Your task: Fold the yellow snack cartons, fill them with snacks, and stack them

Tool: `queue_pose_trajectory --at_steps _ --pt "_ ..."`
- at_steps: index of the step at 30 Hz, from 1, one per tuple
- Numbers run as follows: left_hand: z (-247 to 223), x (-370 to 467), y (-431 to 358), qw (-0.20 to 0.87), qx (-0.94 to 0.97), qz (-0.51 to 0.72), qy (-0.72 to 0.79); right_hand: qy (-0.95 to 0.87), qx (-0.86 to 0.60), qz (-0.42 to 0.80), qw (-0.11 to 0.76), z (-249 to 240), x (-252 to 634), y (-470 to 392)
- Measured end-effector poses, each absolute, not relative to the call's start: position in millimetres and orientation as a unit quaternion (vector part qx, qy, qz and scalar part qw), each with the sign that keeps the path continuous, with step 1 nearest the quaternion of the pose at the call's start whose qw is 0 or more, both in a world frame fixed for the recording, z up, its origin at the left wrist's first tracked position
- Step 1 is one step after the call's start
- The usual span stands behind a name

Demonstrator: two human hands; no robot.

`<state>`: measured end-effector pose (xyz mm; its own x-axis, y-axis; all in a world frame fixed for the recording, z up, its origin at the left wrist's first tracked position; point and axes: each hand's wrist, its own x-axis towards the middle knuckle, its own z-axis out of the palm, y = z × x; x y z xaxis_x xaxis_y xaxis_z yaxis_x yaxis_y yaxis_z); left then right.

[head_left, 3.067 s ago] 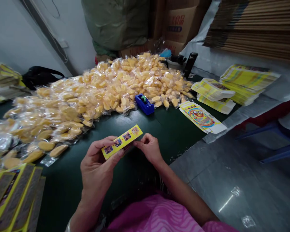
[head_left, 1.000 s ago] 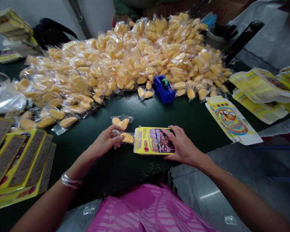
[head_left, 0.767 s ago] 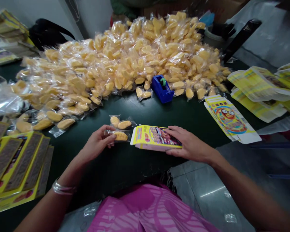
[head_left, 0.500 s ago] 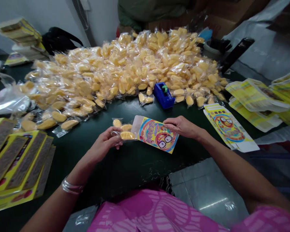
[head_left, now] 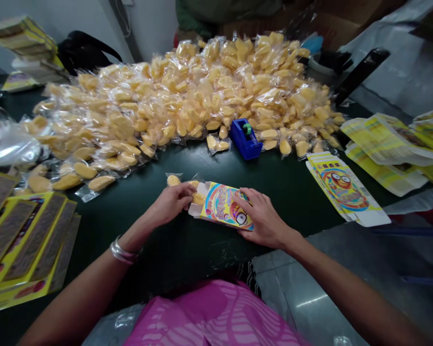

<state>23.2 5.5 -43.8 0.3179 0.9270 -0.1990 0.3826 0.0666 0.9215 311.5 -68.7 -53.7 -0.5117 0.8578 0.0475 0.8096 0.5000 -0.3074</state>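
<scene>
The box [head_left: 223, 210] lies between both hands, packet heap [head_left: 187, 96] behind it, flat cartons [head_left: 342, 190] right.

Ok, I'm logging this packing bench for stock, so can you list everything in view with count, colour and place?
clear packets of yellow oval pieces: too many to count, heaped across the far half of the table
dark green table: one
blue tape dispenser: one, at the heap's near edge
flat printed yellow cartons: several stacks, right side
yellow-edged brown-faced cards: a fanned stack, near left
black bag: one, far left
yellow cartoon-printed box: one, open end facing left, centre front
small clear packet: one, at the box's open end
left hand: holding the small packet
right hand: gripping the box
</scene>
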Motion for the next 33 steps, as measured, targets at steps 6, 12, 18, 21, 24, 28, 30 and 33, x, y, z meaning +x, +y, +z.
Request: queue_pose_trajectory --at_steps 6,12,18,21,24,28,30,33 --pt "-36.7 19.3 -3.0 0.466 0.719 0.146 0.494 -0.881 -0.441 0.124 0.113 -59.5 320.2 -67.8" --pt "-27.7 -1.3 -14.1 0.247 0.782 0.198 0.536 -0.885 -0.434 0.121 0.112 -59.8 321.6 -67.6" --pt "-56.9 -13.8 24.9 0.176 0.800 0.189 0.542 -0.884 -0.439 0.118 0.105 -59.2 321.4 -66.9" --pt "-61.8 -15.0 26.4 0.158 0.787 0.223 0.553 -0.886 -0.436 0.121 0.101 -59.0 321.6 -67.1" --pt "-56.9 -13.5 13.4 0.118 0.792 0.266 0.537 -0.886 -0.434 0.127 0.101 -59.2 322.2 -67.2" --pt "-57.4 -3.0 -5.1 0.116 0.883 0.198 0.409 -0.884 -0.437 0.125 0.108 -62.4 323.6 -67.4" --pt "-57.9 5.2 -9.6 0.134 0.904 0.159 0.374 -0.885 -0.433 0.125 0.115 -64.9 324.4 -67.5" --pt "-49.9 18.9 -11.4 0.167 0.918 0.118 0.339 -0.886 -0.429 0.122 0.127 -68.0 325.8 -67.9"
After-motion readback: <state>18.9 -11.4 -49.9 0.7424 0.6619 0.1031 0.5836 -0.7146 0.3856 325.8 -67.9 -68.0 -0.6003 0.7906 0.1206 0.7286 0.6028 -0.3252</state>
